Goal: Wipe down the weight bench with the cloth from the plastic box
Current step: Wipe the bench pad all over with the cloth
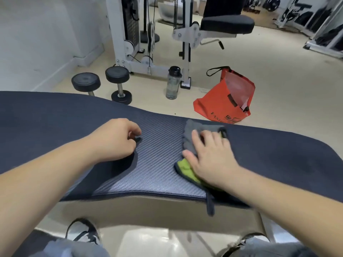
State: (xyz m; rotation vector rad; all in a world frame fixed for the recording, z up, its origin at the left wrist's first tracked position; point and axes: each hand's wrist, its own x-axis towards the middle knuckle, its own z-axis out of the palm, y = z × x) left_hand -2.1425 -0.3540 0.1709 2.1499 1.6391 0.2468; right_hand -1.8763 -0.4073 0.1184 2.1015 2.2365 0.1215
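The dark blue weight bench [159,164] runs across the view from left to right, with a ribbed texture in its middle. A grey and lime-green cloth [193,132] lies on the pad right of centre, one dark strap hanging over the near edge. My right hand [209,156] lies flat on the cloth, fingers spread, pressing it onto the pad. My left hand [115,140] rests on the bench left of centre, fingers loosely curled, with nothing in it. No plastic box is in view.
On the floor beyond the bench stand two black dumbbells [118,82], a clear water bottle [173,83] and an orange bag [228,97]. A white cable machine [130,34] and a black seat [227,25] stand further back. My shoes [83,232] show below the bench.
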